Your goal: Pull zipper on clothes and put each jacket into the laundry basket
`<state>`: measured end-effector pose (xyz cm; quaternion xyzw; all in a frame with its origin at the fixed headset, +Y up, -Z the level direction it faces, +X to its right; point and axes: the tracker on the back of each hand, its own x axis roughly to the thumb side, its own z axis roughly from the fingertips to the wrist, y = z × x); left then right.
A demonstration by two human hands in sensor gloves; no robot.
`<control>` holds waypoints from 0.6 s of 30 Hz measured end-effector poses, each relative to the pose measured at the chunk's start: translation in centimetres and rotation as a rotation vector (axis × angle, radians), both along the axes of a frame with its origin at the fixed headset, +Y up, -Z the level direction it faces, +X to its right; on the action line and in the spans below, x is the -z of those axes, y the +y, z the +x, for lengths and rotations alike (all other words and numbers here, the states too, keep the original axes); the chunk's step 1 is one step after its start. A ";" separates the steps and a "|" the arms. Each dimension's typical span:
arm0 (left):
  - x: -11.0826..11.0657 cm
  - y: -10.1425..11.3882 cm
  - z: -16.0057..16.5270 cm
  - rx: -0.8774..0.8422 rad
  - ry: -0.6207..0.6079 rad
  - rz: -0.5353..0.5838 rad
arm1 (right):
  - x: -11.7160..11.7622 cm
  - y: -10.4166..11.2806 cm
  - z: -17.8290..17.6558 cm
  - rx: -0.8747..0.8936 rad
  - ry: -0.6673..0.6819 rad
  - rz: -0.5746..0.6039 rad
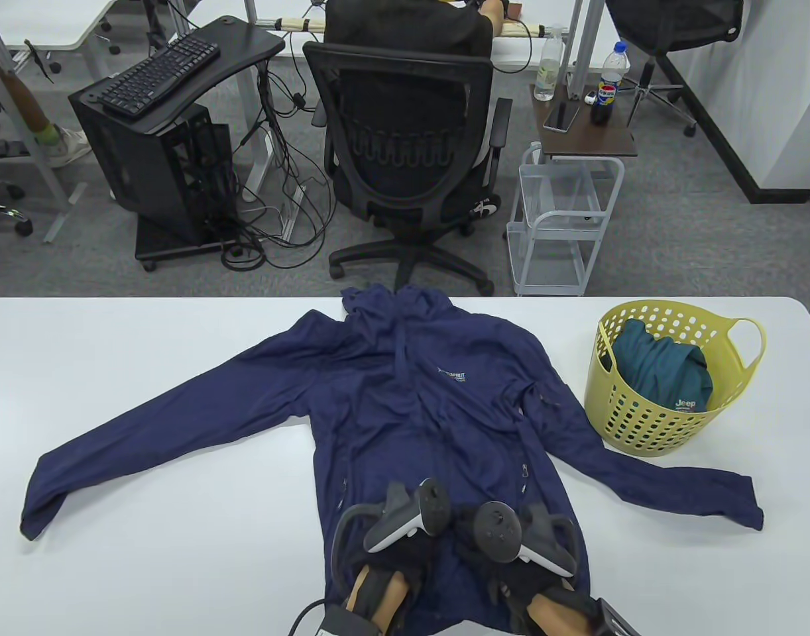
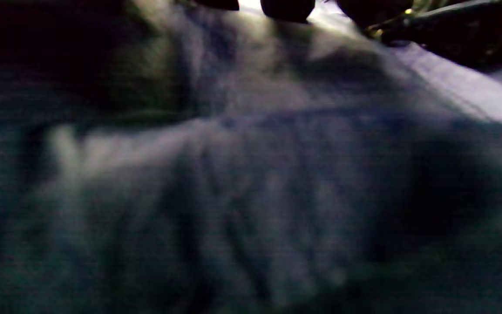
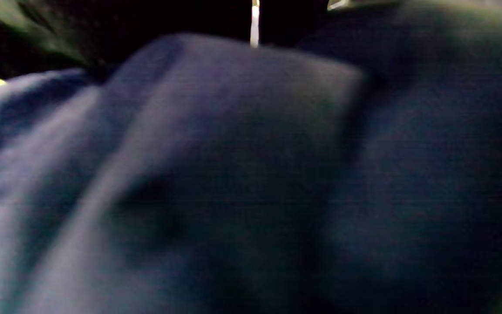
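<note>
A navy blue jacket (image 1: 431, 397) lies spread flat on the white table (image 1: 146, 344), sleeves out to both sides, collar at the far edge. Both gloved hands sit close together on its lower front near the hem. The left hand (image 1: 423, 544) and right hand (image 1: 479, 550) are largely hidden under their trackers, so their fingers do not show. Blurred navy fabric (image 2: 251, 174) fills the left wrist view under dark fingertips (image 2: 286, 8). The right wrist view shows only a fold of the jacket (image 3: 242, 131). A yellow laundry basket (image 1: 650, 424) at the right holds a teal jacket (image 1: 657, 371).
The jacket's right sleeve (image 1: 683, 483) runs just in front of the basket. Beyond the table's far edge stand a black office chair (image 1: 405, 165) with a seated person and a white wire cart (image 1: 557, 218).
</note>
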<state>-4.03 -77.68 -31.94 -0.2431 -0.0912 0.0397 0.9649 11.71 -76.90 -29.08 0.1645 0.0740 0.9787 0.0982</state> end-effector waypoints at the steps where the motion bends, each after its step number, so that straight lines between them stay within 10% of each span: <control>1: 0.2 -0.2 -0.2 -0.014 0.010 -0.013 | -0.3 0.1 -0.4 -0.019 0.022 0.022; 18: 2.5 -1.5 -5.4 -0.039 0.166 -0.015 | -5.0 1.8 -5.4 0.076 0.417 -0.040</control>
